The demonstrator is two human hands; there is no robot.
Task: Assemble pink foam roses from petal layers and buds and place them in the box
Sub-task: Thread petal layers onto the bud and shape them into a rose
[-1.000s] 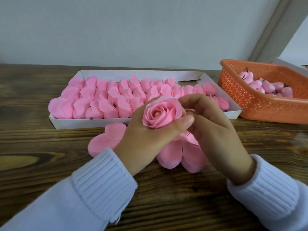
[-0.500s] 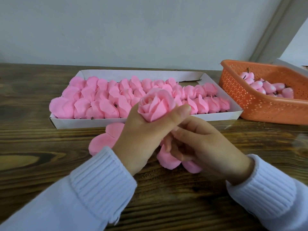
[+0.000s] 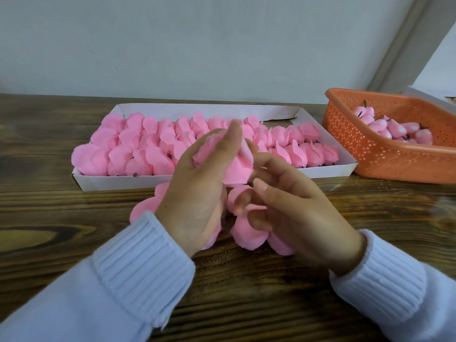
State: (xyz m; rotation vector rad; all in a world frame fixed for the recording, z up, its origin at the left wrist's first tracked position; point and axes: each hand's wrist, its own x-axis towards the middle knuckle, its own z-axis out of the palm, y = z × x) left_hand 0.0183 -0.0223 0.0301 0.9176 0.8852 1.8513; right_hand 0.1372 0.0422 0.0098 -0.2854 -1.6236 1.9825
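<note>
In the head view, the box [image 3: 328,170] is seen nearly filled with roses, while one more rose [image 3: 237,166] is gripped by the left hand [image 3: 197,191] above loose petals [image 3: 246,235], its stem pinched by the right hand [image 3: 291,206].

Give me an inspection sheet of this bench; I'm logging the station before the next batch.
Surface: wooden table, dark grain.
Job's things: white box nearly full of pink roses; loose petal layers on the table under the hands; buds in orange basket.
Clutter: nothing seen.
Hands: left hand holds a rose tipped over; right hand pinches at its stem end, a petal layer in its fingers.
Cables: nothing seen.
Surroundings: plain pale wall.
</note>
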